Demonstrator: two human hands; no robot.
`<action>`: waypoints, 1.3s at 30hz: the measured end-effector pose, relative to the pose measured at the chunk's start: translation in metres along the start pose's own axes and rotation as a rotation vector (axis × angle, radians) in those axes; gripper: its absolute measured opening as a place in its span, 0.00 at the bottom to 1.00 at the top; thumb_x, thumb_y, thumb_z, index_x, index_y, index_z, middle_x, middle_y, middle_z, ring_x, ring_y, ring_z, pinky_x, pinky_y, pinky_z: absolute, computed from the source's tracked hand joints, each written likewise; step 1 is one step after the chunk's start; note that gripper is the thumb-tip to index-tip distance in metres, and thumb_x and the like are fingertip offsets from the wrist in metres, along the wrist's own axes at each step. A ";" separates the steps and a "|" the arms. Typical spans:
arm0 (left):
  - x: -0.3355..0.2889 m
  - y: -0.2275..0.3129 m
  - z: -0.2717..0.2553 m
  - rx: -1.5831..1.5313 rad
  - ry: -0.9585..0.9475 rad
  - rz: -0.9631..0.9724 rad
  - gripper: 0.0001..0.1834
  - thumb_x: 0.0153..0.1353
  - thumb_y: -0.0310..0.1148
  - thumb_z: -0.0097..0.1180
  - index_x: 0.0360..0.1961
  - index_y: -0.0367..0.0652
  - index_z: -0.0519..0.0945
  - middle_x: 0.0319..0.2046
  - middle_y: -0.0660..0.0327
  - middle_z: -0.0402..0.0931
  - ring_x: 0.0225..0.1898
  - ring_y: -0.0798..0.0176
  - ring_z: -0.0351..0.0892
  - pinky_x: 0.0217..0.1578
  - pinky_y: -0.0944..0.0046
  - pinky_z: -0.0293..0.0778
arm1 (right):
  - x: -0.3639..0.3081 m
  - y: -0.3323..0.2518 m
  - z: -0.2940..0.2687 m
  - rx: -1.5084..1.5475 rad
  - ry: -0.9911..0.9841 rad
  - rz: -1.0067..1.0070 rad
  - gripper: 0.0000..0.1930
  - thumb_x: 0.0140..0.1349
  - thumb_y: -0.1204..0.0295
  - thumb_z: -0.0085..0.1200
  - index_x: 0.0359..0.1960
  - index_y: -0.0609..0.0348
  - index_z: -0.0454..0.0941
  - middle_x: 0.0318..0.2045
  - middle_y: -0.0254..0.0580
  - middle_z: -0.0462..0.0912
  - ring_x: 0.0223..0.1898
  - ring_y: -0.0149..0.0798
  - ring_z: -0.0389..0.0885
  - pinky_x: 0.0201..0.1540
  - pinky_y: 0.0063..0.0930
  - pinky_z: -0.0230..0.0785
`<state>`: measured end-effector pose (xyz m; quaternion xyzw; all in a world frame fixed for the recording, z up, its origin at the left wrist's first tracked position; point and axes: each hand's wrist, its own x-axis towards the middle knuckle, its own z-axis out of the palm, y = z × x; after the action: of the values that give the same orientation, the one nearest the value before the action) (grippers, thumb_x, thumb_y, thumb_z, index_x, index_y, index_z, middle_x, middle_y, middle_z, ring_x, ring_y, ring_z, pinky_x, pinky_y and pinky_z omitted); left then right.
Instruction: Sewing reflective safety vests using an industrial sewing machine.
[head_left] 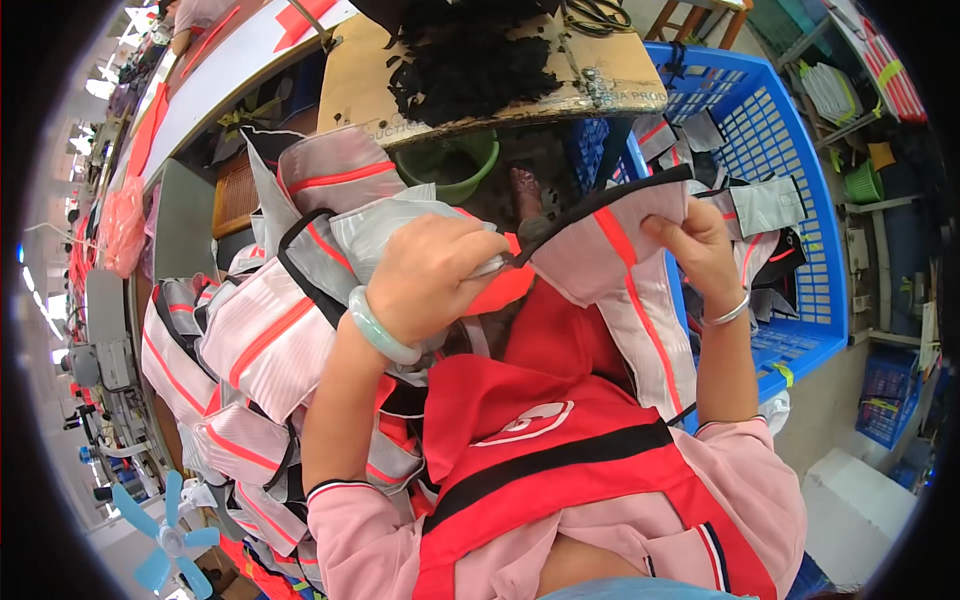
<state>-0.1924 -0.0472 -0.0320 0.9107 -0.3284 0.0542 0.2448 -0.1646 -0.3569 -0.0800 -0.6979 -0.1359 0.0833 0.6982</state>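
Observation:
Between my hands is a grey fabric piece with a red stripe and black edging, its black edge slanting up to the right. My right hand pinches it near its right end, thumb on the near face. At its left corner, my left hand is closed, the fingers curled and touching the black edge; a small greyish bit shows between them. A longer striped fabric strip hangs below the piece over my lap. To the left lies a heap of similar grey, red-striped pieces.
A blue plastic crate on the right holds more striped pieces. Ahead, a wooden board bears black scraps, with a green basin underneath. A blue fan stands at lower left. A long white table runs along the far left.

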 end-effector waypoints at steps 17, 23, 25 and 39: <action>0.013 0.032 0.020 0.364 -0.152 0.067 0.06 0.53 0.32 0.53 0.34 0.48 0.75 0.27 0.59 0.70 0.27 0.56 0.77 0.26 0.58 0.74 | -0.023 0.059 0.101 -0.923 -0.361 -0.429 0.19 0.57 0.74 0.47 0.50 0.43 0.77 0.37 0.46 0.82 0.33 0.49 0.82 0.31 0.42 0.75; 0.011 0.018 0.014 0.421 -0.181 -0.011 0.05 0.51 0.32 0.57 0.30 0.47 0.76 0.29 0.57 0.73 0.25 0.54 0.78 0.23 0.57 0.73 | -0.005 0.098 0.110 -0.959 -0.067 -0.391 0.13 0.48 0.74 0.56 0.38 0.55 0.81 0.36 0.48 0.82 0.36 0.51 0.82 0.37 0.43 0.75; 0.017 0.020 0.015 0.342 -0.195 -0.016 0.08 0.50 0.34 0.59 0.31 0.47 0.75 0.29 0.57 0.73 0.25 0.53 0.78 0.23 0.56 0.73 | -0.002 0.101 0.101 -0.972 -0.055 -0.385 0.14 0.47 0.74 0.56 0.39 0.56 0.81 0.38 0.49 0.82 0.39 0.52 0.81 0.40 0.44 0.75; 0.038 0.030 0.035 0.049 0.248 0.050 0.16 0.44 0.25 0.60 0.38 0.40 0.77 0.30 0.54 0.78 0.31 0.48 0.76 0.32 0.54 0.71 | -0.025 -0.030 0.039 -0.684 -0.181 -0.276 0.15 0.56 0.68 0.59 0.43 0.64 0.80 0.37 0.57 0.81 0.41 0.55 0.81 0.44 0.41 0.73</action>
<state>-0.1839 -0.1059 -0.0407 0.8942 -0.3170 0.1804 0.2596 -0.2023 -0.3274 -0.0527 -0.8556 -0.3096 -0.0006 0.4148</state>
